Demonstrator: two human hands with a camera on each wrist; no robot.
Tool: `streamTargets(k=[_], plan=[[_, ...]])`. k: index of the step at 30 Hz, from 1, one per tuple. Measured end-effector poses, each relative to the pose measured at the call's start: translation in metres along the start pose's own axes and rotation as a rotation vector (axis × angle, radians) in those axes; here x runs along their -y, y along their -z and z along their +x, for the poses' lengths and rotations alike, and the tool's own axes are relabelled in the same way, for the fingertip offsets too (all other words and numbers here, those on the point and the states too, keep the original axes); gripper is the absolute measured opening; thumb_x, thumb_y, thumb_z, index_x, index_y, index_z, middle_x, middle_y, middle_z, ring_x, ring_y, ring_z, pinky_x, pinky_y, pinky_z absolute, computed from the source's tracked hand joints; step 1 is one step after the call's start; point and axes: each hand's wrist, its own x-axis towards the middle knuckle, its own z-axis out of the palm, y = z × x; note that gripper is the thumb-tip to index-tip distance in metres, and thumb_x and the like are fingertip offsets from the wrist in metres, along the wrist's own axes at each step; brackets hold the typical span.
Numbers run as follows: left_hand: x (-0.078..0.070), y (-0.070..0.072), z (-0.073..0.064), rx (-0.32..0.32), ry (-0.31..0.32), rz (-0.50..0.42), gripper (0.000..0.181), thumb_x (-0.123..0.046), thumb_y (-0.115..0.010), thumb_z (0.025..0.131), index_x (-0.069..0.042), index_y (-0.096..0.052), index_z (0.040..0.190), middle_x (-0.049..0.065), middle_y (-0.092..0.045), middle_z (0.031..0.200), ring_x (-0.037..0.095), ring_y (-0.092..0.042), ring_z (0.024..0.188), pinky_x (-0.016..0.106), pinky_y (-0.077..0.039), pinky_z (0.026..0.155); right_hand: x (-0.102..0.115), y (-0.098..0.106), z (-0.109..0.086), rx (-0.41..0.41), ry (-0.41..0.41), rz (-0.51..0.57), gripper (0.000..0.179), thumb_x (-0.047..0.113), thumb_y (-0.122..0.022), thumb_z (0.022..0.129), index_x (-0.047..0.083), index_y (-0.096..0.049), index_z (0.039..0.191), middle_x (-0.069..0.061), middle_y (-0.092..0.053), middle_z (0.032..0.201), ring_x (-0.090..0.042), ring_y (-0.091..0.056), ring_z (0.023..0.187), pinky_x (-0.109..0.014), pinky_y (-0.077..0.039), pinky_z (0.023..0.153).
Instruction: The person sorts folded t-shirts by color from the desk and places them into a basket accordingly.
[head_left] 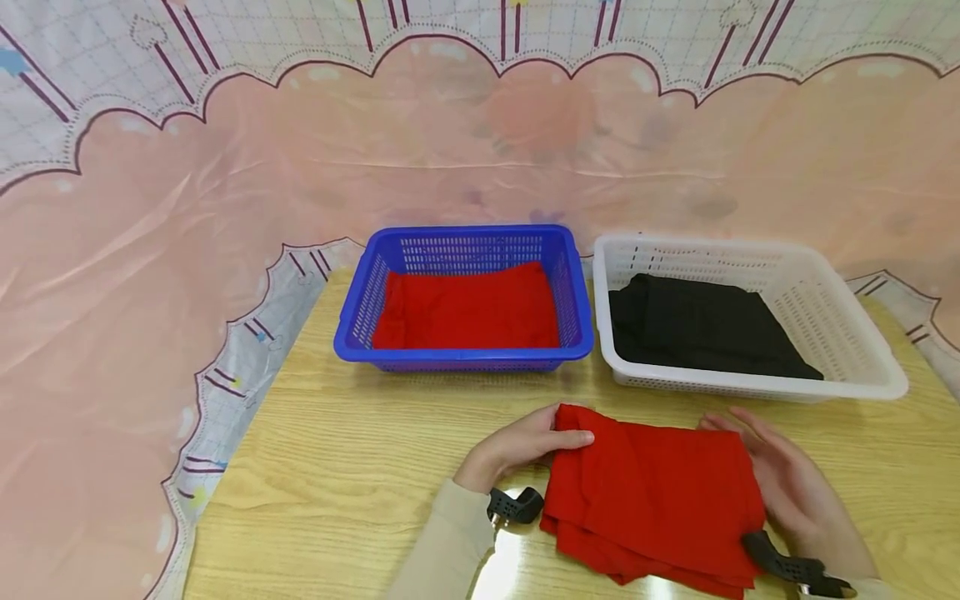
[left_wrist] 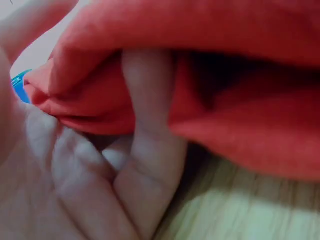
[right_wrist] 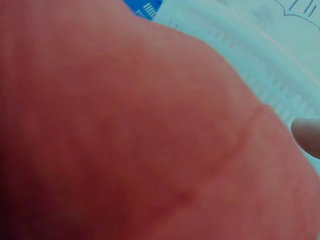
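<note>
A folded red cloth [head_left: 660, 500] lies at the front of the wooden table, its layers loosely stacked along the near edge. My left hand [head_left: 521, 442] pinches its far left corner, thumb on top. In the left wrist view, a finger of that hand goes in under a fold of the red cloth [left_wrist: 240, 30]. Along the cloth's right edge is my right hand [head_left: 787, 483], fingers fairly straight, their tips partly hidden behind the far right corner. Red cloth [right_wrist: 125, 115] fills most of the right wrist view, with one fingertip [right_wrist: 307, 136] beside it.
Behind the cloth stands a blue basket [head_left: 465, 354] holding folded red cloth [head_left: 472, 308]. To its right, a white basket [head_left: 862, 367] holds folded black cloth [head_left: 705, 325]. A patterned pink sheet [head_left: 450, 150] hangs behind the table [head_left: 315, 500].
</note>
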Motion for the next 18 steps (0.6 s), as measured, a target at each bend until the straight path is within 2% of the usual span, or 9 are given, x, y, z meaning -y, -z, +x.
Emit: streamTargets(k=[2,5,13,18], plan=[[0.0008,0.0,0.001,-0.008,-0.01,0.038,0.027,-0.023,-0.061,0.085,-0.012,-0.056,0.109,0.004,-0.063,0.1,0.017,-0.059,0.092,0.031,-0.045,0.083,-0.0009,-0.0011,0.0008,-0.016,0.027,-0.02,0.05,0.025,-0.004,0.099,0.014,-0.033,0.138,-0.011,-0.033,0.14,-0.028,-0.031,0.127,-0.046,-0.02,0.103],[0.0018,-0.0005,0.0016,-0.04,0.005,0.046,0.022,-0.02,-0.061,0.085,-0.011,-0.06,0.105,0.003,-0.065,0.096,0.016,-0.061,0.087,0.03,-0.047,0.079,-0.0011,-0.0015,0.0013,-0.018,0.037,-0.036,0.05,0.024,-0.004,0.099,0.013,-0.033,0.138,-0.012,-0.034,0.139,-0.029,-0.032,0.126,-0.047,-0.022,0.102],[0.0031,0.0002,-0.0049,-0.171,0.079,-0.002,0.014,-0.015,-0.057,0.085,-0.003,-0.063,0.089,0.002,-0.063,0.073,0.012,-0.059,0.062,0.026,-0.05,0.057,-0.004,0.0007,0.0033,0.008,0.001,-0.075,0.051,0.022,-0.001,0.098,0.012,-0.031,0.138,-0.011,-0.031,0.141,-0.03,-0.03,0.127,-0.047,-0.023,0.102],[0.0061,0.0068,-0.0076,-0.234,0.039,-0.101,0.016,-0.014,-0.057,0.084,-0.001,-0.062,0.091,0.002,-0.064,0.075,0.011,-0.061,0.065,0.026,-0.05,0.058,-0.0094,-0.0008,0.008,0.009,-0.019,-0.13,0.05,0.021,-0.001,0.098,0.012,-0.031,0.138,-0.013,-0.035,0.138,-0.031,-0.038,0.121,-0.044,-0.029,0.1]])
